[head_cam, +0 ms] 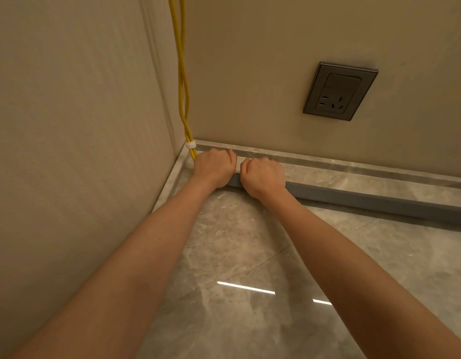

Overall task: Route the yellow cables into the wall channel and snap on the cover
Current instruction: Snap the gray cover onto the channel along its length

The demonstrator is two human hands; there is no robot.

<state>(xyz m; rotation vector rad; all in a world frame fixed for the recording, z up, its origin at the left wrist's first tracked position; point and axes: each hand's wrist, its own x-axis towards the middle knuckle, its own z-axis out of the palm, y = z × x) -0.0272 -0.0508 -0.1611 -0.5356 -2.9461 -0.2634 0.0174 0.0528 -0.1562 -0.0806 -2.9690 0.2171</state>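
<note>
The grey channel (pixel 379 203), a straight matte square-edged strip, lies on the glossy marble floor (pixel 237 255) along the wall's foot, long axis running from the corner rightward. 2 yellow cables (pixel 182 73) hang down the corner, loosely crossed, ending behind my left hand (pixel 215 168). It and my right hand (pixel 263 177) sit side by side, fingers curled over the channel's top. A white tie (pixel 190 145) binds the cables

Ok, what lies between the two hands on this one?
Only a short stretch of the channel, pale on top, grey in front, in the head view. The left hand and right hand curl over it either side.
</note>
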